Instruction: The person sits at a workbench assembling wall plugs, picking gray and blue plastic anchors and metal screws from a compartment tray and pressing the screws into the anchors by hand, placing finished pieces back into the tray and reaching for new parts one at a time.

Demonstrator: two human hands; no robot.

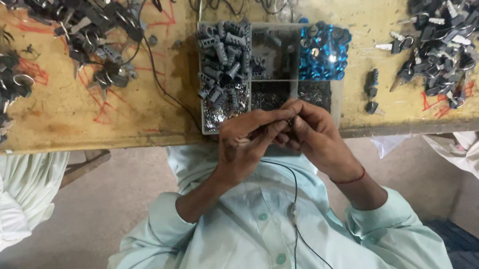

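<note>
Left hand (246, 142) pinches a small dark part at its fingertips | right hand (312, 135) closes on the same part, over the divided tray (337, 96) at the table (99, 120) edge | tray holds grey ribbed cylinders (224, 64), blue glossy discs (323, 53), fine metal bits | heaps of keys (447, 8) on both sides; many loose parts remain.
</note>
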